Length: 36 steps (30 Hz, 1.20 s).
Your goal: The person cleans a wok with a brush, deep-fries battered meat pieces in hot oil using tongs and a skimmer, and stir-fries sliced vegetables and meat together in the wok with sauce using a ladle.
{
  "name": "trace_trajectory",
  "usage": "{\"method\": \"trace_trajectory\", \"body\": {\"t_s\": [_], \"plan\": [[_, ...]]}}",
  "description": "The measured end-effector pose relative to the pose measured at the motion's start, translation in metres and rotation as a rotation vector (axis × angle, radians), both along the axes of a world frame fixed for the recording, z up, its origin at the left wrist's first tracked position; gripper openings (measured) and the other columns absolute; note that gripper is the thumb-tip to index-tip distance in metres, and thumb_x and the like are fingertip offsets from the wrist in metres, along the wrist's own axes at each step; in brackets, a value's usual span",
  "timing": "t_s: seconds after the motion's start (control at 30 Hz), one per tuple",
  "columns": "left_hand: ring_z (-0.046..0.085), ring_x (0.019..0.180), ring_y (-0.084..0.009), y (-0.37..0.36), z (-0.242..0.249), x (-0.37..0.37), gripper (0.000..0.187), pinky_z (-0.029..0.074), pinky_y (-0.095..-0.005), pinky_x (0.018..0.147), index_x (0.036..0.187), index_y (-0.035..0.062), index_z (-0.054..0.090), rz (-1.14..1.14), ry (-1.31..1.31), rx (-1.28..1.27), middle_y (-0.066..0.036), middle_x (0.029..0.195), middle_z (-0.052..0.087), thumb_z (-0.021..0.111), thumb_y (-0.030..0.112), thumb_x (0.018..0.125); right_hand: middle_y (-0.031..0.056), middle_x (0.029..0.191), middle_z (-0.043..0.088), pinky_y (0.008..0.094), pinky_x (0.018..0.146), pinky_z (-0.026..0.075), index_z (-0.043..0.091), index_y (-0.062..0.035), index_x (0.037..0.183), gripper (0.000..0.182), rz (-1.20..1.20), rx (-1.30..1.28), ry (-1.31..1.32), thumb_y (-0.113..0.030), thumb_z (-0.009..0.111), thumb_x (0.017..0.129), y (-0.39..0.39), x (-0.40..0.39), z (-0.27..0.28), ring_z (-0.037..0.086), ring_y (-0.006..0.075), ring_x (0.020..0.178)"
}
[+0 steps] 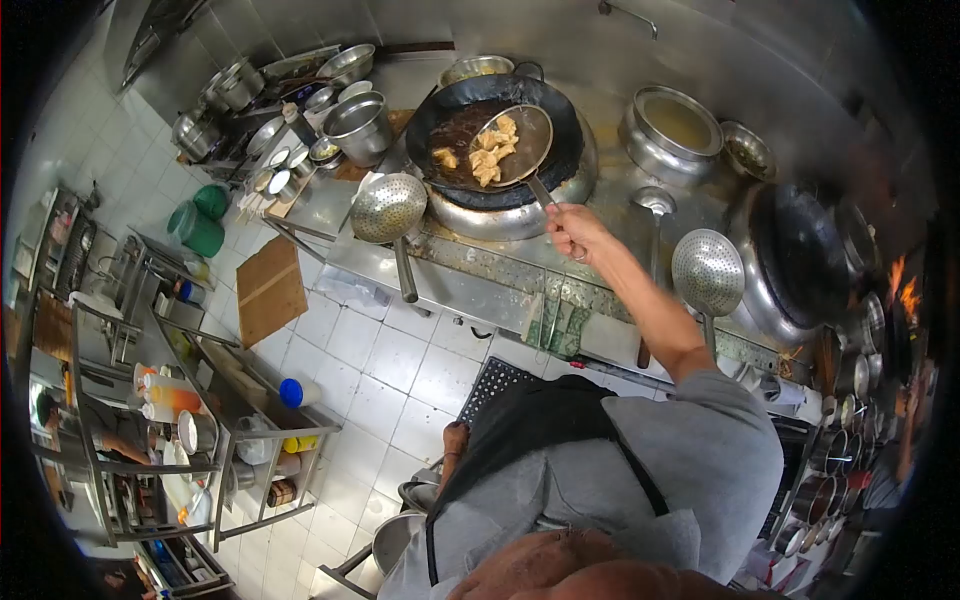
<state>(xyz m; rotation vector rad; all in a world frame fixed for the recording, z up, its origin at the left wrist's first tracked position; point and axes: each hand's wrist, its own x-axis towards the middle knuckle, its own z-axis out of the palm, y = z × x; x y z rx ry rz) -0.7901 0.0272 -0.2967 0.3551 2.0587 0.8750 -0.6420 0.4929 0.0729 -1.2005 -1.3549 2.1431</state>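
Note:
My right hand (pixel 574 232) is closed around the handle of a round mesh skimmer (pixel 538 137). The skimmer is over a large black wok (pixel 568 108) with dark liquid inside. Golden-brown fried pieces (pixel 492 152) lie in the skimmer, and a smaller piece (pixel 445 158) is at the wok's left side, beyond the mesh. Low beside my apron, my left hand (pixel 456 437) hangs away from the stove; its fingers are too small and partly hidden to read. A perforated ladle (pixel 388 209) rests on the counter edge, left of the wok.
Right of the wok stand a steel pot (pixel 672 135) of liquid and a second black wok (pixel 805 250). Another perforated ladle (pixel 708 270) and a solid ladle (pixel 655 203) lie nearer. A deep steel pot (pixel 358 128) sits left. Flames (pixel 905 285) burn far right. A metal shelf (pixel 215 440) stands left.

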Motion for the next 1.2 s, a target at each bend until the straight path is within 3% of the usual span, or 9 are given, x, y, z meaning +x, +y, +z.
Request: {"method": "trace_trajectory", "body": {"t_s": [0.1,0.2,0.3,0.4,0.5,0.6,0.9,1.0,1.2], "plan": [[0.069,0.072,-0.0305,-0.005,-0.032,0.0,0.032,0.053,-0.041,0.066,0.096,0.0016,0.073,-0.057,0.129,-0.041,-0.018,0.087,0.073,0.058,0.026,0.083,-0.0006,0.067,0.046,0.025,0.03,0.024,0.044,-0.0095,0.105,0.008,0.061,-0.187,0.085,-0.006,0.045,0.098,0.016,-0.005,0.014,0.033,0.0055,0.039],[0.069,0.076,-0.0302,-0.025,-0.06,-0.001,0.031,0.053,-0.04,0.069,0.094,0.0022,0.073,-0.151,0.12,-0.006,-0.019,0.087,0.072,0.059,0.028,0.083,-0.0002,0.064,0.044,0.0218,0.031,0.025,0.045,-0.0074,0.111,0.017,-0.091,-0.687,0.383,-0.001,0.039,0.097,0.037,-0.026,0.0,0.034,0.005,0.039],[0.069,0.08,-0.0304,-0.036,-0.076,0.012,0.031,0.052,-0.0395,0.072,0.093,0.0018,0.073,-0.109,0.104,0.01,-0.021,0.087,0.072,0.059,0.029,0.084,0.0014,0.068,0.046,0.0212,0.03,0.026,0.043,-0.0061,0.115,0.018,-0.024,-0.722,0.479,-0.001,0.037,0.099,0.049,-0.036,-0.027,0.036,0.0055,0.04],[0.069,0.08,-0.0303,-0.05,-0.073,0.02,0.031,0.052,-0.0395,0.072,0.093,0.0017,0.073,-0.094,0.097,-0.04,-0.021,0.087,0.072,0.059,0.029,0.084,0.0034,0.077,0.049,0.0206,0.03,0.027,0.043,-0.0041,0.12,0.022,0.179,-0.606,0.628,-0.001,0.035,0.1,0.052,-0.035,-0.061,0.037,0.0051,0.041],[0.069,0.08,-0.0303,-0.06,-0.067,0.023,0.032,0.052,-0.0395,0.072,0.092,0.0016,0.072,-0.088,0.093,-0.064,-0.021,0.087,0.072,0.059,0.029,0.084,0.003,0.075,0.049,0.02,0.029,0.028,0.044,-0.0029,0.126,0.026,0.122,-0.639,0.676,-0.002,0.036,0.101,0.05,-0.043,-0.073,0.037,0.004,0.041],[0.069,0.08,-0.0303,-0.064,-0.063,0.023,0.032,0.052,-0.0396,0.072,0.092,0.0015,0.072,-0.084,0.093,-0.075,-0.021,0.087,0.072,0.059,0.029,0.084,-0.0002,0.069,0.047,0.0191,0.03,0.03,0.043,-0.0062,0.12,0.023,0.085,-0.697,0.695,0.0,0.041,0.098,0.057,-0.048,-0.07,0.037,0.0038,0.04],[0.069,0.08,-0.0303,-0.058,-0.053,0.015,0.032,0.052,-0.0396,0.072,0.092,0.0012,0.072,-0.082,0.089,-0.073,-0.021,0.086,0.071,0.059,0.029,0.084,-0.0011,0.07,0.048,0.0191,0.029,0.028,0.045,-0.0074,0.122,0.024,0.082,-0.542,0.665,-0.001,0.041,0.099,0.044,-0.049,-0.08,0.037,0.0032,0.04],[0.069,0.08,-0.0302,-0.051,-0.054,0.009,0.032,0.052,-0.0397,0.072,0.092,0.0011,0.072,-0.101,0.088,-0.069,-0.021,0.086,0.071,0.059,0.029,0.084,-0.0019,0.07,0.047,0.0188,0.028,0.026,0.045,-0.0092,0.125,0.027,0.279,-0.393,0.729,-0.003,0.041,0.099,0.036,-0.034,-0.084,0.036,0.0023,0.04],[0.069,0.08,-0.0302,-0.036,-0.057,-0.007,0.032,0.052,-0.0397,0.072,0.092,0.0009,0.072,-0.191,0.076,-0.065,-0.021,0.086,0.071,0.059,0.029,0.084,-0.0038,0.069,0.046,0.0188,0.028,0.024,0.047,-0.01,0.13,0.029,0.014,-0.304,0.591,-0.008,0.043,0.101,-0.014,-0.011,-0.045,0.032,0.0011,0.039]]}}
